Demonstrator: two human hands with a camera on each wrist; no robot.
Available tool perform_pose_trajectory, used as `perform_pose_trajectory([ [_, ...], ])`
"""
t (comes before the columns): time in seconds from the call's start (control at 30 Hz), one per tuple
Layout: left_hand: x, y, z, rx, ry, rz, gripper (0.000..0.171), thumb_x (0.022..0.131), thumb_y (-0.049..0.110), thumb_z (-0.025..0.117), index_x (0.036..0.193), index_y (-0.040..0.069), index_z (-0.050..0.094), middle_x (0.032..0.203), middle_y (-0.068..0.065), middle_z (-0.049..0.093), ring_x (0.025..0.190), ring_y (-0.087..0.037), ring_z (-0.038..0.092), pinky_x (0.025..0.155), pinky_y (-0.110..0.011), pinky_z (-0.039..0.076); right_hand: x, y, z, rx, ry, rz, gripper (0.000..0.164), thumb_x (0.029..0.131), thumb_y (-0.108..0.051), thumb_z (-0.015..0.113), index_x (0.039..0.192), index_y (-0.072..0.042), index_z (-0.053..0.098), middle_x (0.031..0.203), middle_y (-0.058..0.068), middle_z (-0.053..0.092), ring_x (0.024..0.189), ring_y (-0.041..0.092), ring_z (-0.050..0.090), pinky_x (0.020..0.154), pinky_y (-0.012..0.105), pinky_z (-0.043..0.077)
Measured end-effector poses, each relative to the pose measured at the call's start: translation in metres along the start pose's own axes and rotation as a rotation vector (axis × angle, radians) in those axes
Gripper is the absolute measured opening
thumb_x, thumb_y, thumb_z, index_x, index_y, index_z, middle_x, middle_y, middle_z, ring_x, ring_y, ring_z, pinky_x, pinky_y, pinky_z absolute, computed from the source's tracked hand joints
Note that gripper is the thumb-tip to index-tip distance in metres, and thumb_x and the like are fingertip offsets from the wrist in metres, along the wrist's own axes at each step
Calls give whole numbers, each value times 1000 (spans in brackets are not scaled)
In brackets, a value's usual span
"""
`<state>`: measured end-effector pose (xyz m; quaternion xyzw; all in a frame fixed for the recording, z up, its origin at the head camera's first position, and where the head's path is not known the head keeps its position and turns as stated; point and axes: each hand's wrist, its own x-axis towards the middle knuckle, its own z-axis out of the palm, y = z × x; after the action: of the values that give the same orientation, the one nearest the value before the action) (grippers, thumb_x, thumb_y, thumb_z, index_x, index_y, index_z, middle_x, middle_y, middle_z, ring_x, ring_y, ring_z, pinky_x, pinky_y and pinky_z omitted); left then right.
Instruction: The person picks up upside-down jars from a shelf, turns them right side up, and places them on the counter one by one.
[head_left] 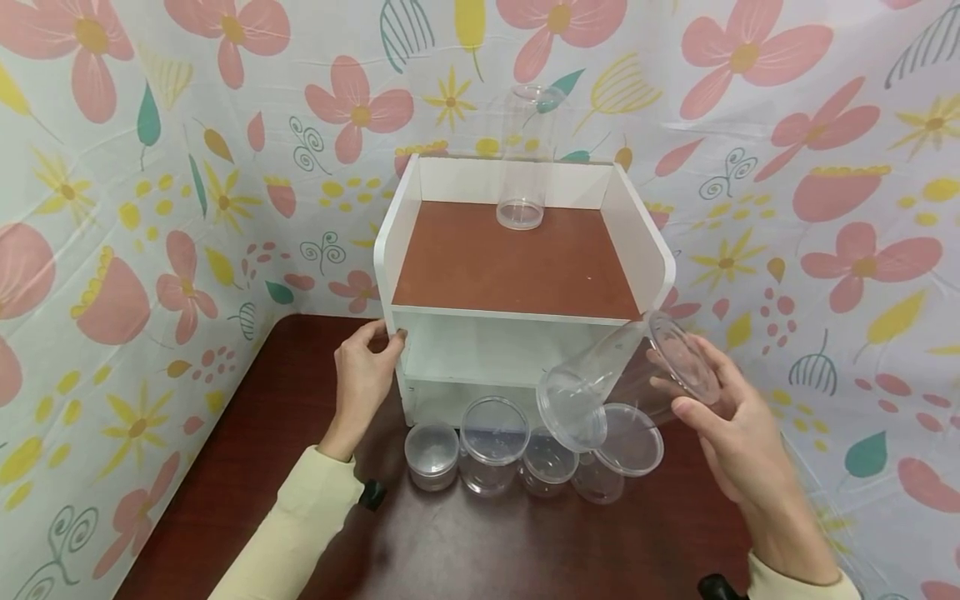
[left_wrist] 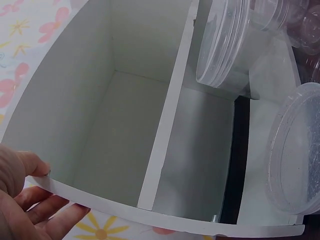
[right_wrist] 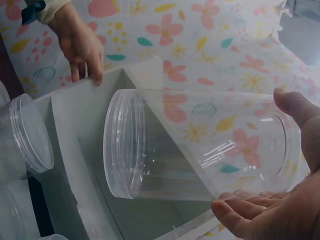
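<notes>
Head view: a clear jar (head_left: pixel 626 379) is held tilted by the right hand (head_left: pixel 738 433) near the shelf's (head_left: pixel 510 258) front right corner. Left wrist: the shelf's edge is pinched by the cropped left hand (left_wrist: pixel 30 212). Right wrist: jar seemingly capped, hand cropped.

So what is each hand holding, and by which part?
The right hand holds a jar by its base end; the left hand grips the shelf by its side panel's front edge.

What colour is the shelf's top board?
The top board is reddish brown, showing best in the head view.
</notes>
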<state>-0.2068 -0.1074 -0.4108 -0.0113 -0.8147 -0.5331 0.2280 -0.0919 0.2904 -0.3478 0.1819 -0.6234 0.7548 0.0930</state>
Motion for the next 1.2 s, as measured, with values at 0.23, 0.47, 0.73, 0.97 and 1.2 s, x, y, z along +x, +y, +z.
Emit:
perform_pose_trajectory([
  [0.23,0,-1,0,-1,-4,0,28,97,20,74,119,3,76,104,-13,76,91,-27,72,67,-31,51,-2,7,-1,21,-45,-20,63,97,20,44,156,1,32,144,15,60,119,24,66,108,26,38],
  [0.47,-10,-2,2,-55,43,42,41,98,23,74,133,4,67,122,-12,65,107,-25,65,87,-40,56,-4,12,0,5,-29,10,63,97,18,47,156,0,32,147,13,58,119,24,65,104,26,43],
  [0.73,-35,7,8,-192,158,263,30,99,5,69,124,-6,58,111,-21,54,97,-24,55,83,-26,47,-6,17,3,5,-11,46,62,98,15,50,156,-2,33,147,13,57,119,24,65,103,26,47],
  [0.97,-51,8,19,-268,-50,357,27,96,-1,71,122,-3,66,112,-15,67,97,-24,64,82,-22,52,-6,22,7,31,-20,67,63,100,11,51,157,-2,30,148,11,57,120,23,65,105,26,44],
  [1.2,-65,11,29,-222,-409,282,55,94,12,77,144,3,55,136,-11,62,120,-26,62,96,-41,54,-5,26,13,34,-42,69,64,99,13,49,158,-1,28,150,13,54,122,25,65,108,25,41],
])
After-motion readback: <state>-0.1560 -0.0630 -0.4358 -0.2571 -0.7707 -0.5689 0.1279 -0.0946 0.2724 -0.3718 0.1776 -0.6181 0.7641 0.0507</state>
